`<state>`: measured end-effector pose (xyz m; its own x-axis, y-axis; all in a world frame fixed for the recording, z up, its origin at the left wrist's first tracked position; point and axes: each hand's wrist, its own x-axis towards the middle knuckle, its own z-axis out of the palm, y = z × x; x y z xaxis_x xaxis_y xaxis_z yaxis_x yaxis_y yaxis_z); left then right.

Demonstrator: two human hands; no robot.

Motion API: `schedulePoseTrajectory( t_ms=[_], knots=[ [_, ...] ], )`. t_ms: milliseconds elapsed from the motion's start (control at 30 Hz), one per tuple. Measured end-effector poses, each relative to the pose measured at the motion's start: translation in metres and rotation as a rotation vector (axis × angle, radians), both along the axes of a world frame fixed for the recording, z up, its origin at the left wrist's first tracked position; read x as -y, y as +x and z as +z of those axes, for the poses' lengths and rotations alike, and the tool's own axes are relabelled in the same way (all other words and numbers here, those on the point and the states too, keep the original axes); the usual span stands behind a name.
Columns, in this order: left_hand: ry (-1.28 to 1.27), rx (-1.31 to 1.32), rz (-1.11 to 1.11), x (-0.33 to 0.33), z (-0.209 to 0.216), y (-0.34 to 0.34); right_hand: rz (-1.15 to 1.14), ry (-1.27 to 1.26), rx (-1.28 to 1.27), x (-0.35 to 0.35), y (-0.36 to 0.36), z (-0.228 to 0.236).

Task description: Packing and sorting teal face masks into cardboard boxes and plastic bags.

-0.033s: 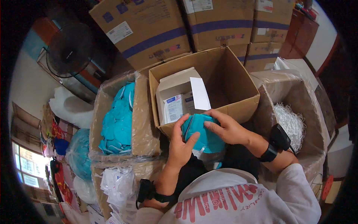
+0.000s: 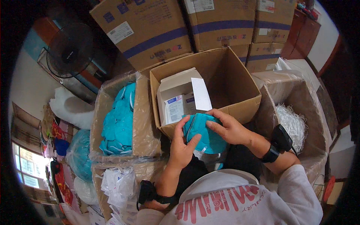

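Observation:
A teal face mask point(image 2: 206, 137), perhaps more than one in a stack, is held up over my lap between both hands. My left hand point(image 2: 182, 148) grips its left edge, with the thumb across the front. On the upper right edge, my right hand point(image 2: 230, 129) closes its fingers and thumb on the teal fabric. A small white tab shows at the mask's lower edge. Just beyond my hands stands an open brown carton point(image 2: 240, 101). Inside it is an open white box point(image 2: 176, 80) containing printed packets point(image 2: 174, 108), its white flap point(image 2: 201, 93) sticking up.
To the left, a plastic-lined carton point(image 2: 146, 138) holds a heap of teal masks point(image 2: 117, 123). Nearer, another box has clear packaging bags point(image 2: 118, 185). White straps point(image 2: 292, 125) fill part of the right-hand carton point(image 2: 279, 92). Large cartons point(image 2: 157, 26) stand behind; a fan point(image 2: 69, 50) is far left.

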<state>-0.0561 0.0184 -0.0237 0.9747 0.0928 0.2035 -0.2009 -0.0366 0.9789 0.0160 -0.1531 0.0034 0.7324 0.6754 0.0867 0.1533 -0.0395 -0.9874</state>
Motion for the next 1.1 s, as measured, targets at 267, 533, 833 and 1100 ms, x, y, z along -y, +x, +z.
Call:
schedulePoseTrajectory(
  t_ms=[267,533,833,1100],
  knots=[
    [-0.018,0.003,-0.012,0.008,-0.002,-0.004,-0.126,0.036,0.215,-0.002,0.002,-0.006],
    [-0.073,0.025,-0.036,0.012,-0.009,-0.007,-0.115,-0.069,0.314,0.001,0.006,0.000],
    [-0.169,0.072,0.048,0.014,-0.011,-0.005,-0.164,-0.130,0.189,-0.003,0.007,-0.002],
    [-0.232,0.018,0.048,0.001,-0.022,-0.001,-0.204,-0.130,0.184,0.005,0.001,-0.012]
  ],
)
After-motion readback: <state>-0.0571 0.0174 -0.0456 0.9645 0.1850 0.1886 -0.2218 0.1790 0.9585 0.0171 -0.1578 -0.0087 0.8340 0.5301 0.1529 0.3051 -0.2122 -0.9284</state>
